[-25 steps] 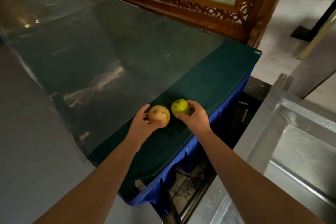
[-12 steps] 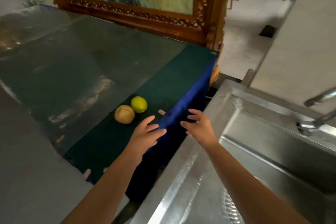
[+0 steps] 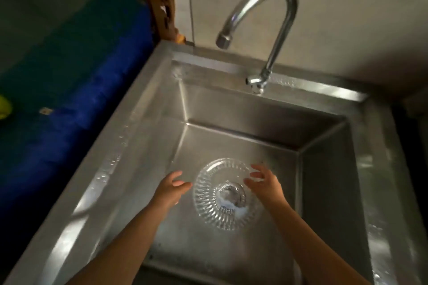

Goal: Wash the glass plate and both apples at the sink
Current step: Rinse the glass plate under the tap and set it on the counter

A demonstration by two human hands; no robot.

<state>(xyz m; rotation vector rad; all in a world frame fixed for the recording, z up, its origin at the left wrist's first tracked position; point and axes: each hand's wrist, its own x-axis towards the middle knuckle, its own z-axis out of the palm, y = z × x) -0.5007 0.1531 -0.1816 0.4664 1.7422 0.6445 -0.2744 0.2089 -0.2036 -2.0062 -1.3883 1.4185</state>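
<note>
The glass plate (image 3: pixel 225 194) lies flat on the bottom of the sink (image 3: pixel 148 109), over the drain, and it sits between the two hands. The left hand (image 3: pixel 170 188) is just beside its left rim, and the right hand (image 3: pixel 264 184) is over its right rim and looks a little nearer (I cannot tell if it touches the glass). Both hands are spread and hold nothing. The plate is round, so no direction is better for grasping; I think the hands only need to come together from both sides. No water comes from the tap (image 3: pixel 259 23). One green apple (image 3: pixel 4 107) shows at the left edge, on the table (image 3: pixel 69 65), well apart.
</note>
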